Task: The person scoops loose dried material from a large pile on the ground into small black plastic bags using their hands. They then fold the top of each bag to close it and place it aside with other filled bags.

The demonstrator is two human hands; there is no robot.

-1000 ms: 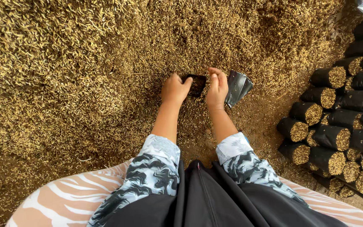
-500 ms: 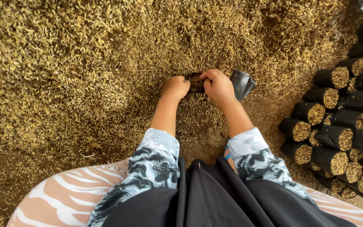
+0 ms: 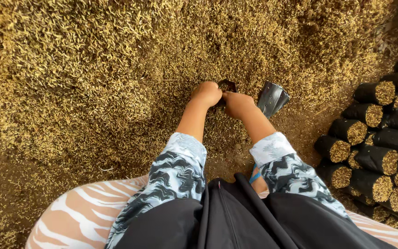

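My left hand (image 3: 206, 92) and my right hand (image 3: 237, 104) are pressed together over a small black plastic bag (image 3: 227, 85), fingers curled on its rim, low against a big heap of golden husks (image 3: 116, 60). Most of that bag is hidden behind my hands. An empty flat black bag (image 3: 272, 97) lies on the husks just right of my right hand. Patterned black-and-white sleeves cover both forearms.
Stacked at the right are several filled black bags (image 3: 374, 133) lying on their sides, their open ends showing husk. A peach and white striped cloth (image 3: 81, 214) covers my lap at the bottom. Bare brown ground (image 3: 309, 124) lies between the heap and the stack.
Both hands went from open and spread over the bag to curled tight on it, and drew slightly closer together. The flat black bag beside them stayed put.
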